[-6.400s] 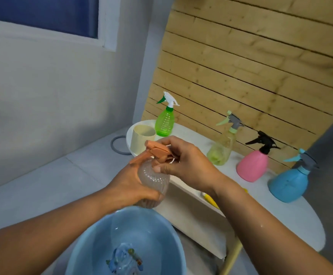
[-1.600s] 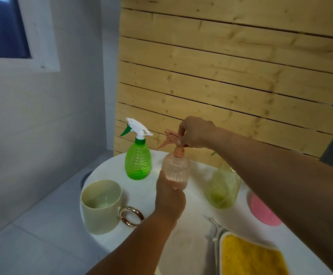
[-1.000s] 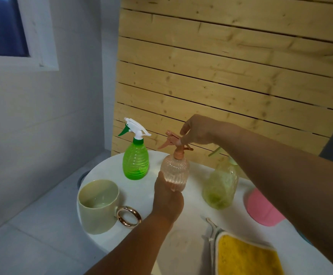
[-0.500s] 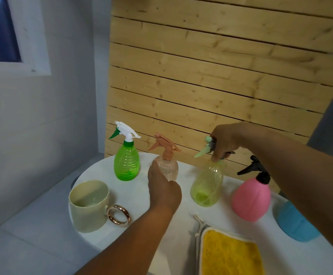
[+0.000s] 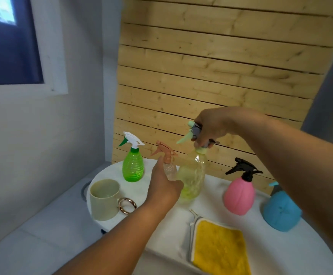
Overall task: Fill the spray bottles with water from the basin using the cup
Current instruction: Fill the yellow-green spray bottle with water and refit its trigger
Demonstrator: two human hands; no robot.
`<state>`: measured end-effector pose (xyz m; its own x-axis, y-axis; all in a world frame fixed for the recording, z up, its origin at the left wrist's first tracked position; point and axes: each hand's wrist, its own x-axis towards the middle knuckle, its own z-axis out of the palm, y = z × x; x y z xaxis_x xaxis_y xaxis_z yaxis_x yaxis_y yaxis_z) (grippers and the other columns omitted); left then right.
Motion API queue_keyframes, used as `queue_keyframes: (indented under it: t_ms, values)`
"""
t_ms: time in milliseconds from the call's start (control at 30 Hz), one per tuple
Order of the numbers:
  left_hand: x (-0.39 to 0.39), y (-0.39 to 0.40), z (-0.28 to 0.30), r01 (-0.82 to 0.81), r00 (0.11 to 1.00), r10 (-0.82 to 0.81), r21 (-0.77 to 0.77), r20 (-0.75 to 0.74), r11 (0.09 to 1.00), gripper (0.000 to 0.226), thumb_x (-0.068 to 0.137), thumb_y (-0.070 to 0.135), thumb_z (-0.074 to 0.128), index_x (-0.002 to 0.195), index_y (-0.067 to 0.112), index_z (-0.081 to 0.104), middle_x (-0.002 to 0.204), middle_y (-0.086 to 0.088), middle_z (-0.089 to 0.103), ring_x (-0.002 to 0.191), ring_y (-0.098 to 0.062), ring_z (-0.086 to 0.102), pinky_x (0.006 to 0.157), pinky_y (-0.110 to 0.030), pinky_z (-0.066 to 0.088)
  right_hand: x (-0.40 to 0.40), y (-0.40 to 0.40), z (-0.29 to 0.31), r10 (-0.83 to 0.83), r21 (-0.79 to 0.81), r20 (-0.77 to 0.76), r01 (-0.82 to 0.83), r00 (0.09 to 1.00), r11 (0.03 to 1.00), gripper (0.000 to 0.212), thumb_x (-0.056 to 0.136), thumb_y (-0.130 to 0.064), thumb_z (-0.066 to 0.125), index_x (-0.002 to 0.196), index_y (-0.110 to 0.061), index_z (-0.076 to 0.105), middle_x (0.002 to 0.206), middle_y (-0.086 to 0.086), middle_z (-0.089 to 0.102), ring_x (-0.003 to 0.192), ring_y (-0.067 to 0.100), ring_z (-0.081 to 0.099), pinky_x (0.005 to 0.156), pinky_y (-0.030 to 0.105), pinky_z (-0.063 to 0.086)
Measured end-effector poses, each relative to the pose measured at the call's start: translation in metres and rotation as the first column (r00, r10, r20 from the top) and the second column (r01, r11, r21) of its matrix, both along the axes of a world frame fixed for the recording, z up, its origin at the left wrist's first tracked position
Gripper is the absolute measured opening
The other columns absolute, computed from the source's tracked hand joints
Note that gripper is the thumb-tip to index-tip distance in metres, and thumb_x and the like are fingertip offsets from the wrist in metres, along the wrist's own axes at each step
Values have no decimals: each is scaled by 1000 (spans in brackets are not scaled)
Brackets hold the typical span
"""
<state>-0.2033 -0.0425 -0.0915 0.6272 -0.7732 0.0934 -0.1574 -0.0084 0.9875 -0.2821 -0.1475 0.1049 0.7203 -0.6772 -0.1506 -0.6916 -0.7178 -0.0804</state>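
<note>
The right hand (image 5: pixel 211 127) has its grip clenched on the sprayer head of the yellow-green bottle (image 5: pixel 192 175), which stands on the white desk (image 5: pixel 280 249). The left hand (image 5: pixel 164 187), fingers loose and holding nothing, sits beside the peach bottle (image 5: pixel 168 167), with the cup (image 5: pixel 104 199) near the desk's edge.

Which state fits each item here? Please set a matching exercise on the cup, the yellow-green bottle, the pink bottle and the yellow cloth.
Items:
1. cup
2. yellow-green bottle
3. pink bottle
4. yellow cloth

States:
A. black sprayer, untouched
B. lying flat at the near edge
C. sprayer head gripped by the right hand
D. standing at the table's left end

Pairs: 1-D, 2-C, 3-A, 4-B
</note>
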Motion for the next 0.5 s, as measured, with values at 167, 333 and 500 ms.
queue_keyframes:
  t_ms: [167, 333, 500]
  values:
    - [-12, 55, 14, 108, 992, -107, -10, 71, 994, 90, 85, -3, 73, 151, 45, 34, 122, 26, 48, 106, 8, 52, 64, 1, 43, -13, 45, 9, 96, 51, 104, -102, 990, 993, 16, 84, -27, 81, 95, -20, 72, 74, -2, 77, 65, 11, 70, 77, 31, 52]
    - [-20, 103, 10, 62, 988, -59, -14, 145, 998, 82, 75, 10, 92, 128, 43, 37, 106, 32, 48, 84, 36, 49, 70, 3, 40, -24, 82, -7, 158, 138, 155, -180, 975, 974, 17, 84, -29, 80, 94, -17, 74, 86, 4, 79, 78, 21, 73, 88, 36, 54]
    - [-21, 144, -8, -9, 980, 1, 38, 199, 999, 88, 65, 32, 99, 136, 37, 49, 120, 22, 58, 123, -4, 55, 93, -20, 42, -33, 110, -44, 118, 323, 308, -221, 944, 920, 18, 87, -26, 79, 98, -13, 73, 90, 7, 79, 82, 26, 76, 89, 38, 59]
